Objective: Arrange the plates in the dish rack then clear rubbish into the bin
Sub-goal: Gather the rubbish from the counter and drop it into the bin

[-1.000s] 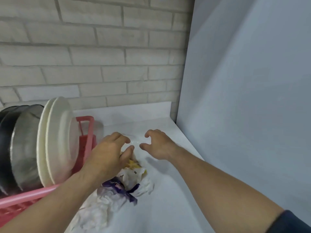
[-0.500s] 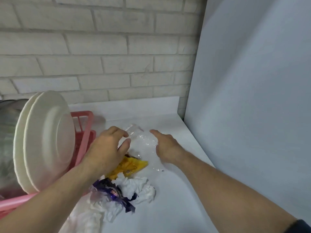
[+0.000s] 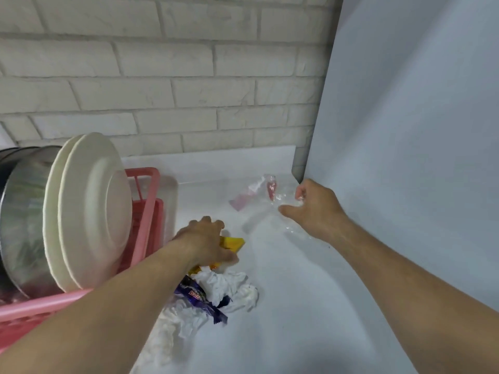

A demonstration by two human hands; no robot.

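Note:
Two white plates (image 3: 89, 209) stand on edge in the pink dish rack (image 3: 145, 211) at the left, with steel plates (image 3: 24, 220) behind them. On the white counter (image 3: 297, 306) lies rubbish: a yellow wrapper (image 3: 233, 242), crumpled white tissue (image 3: 229, 288), a purple wrapper (image 3: 199, 295) and a clear plastic bag (image 3: 262, 195). My left hand (image 3: 208, 244) grips the yellow wrapper. My right hand (image 3: 314, 209) pinches the right side of the clear plastic bag, fingers curled.
A white brick wall (image 3: 162, 90) closes the back. A plain pale panel (image 3: 405, 157) rises along the right edge of the counter, close to my right hand. More crumpled tissue (image 3: 167, 333) lies toward the near edge. No bin is in view.
My left hand dropped from the clear bag onto the yellow wrapper and closed on it. My right hand slid right and back, pulling the clear bag out toward the corner.

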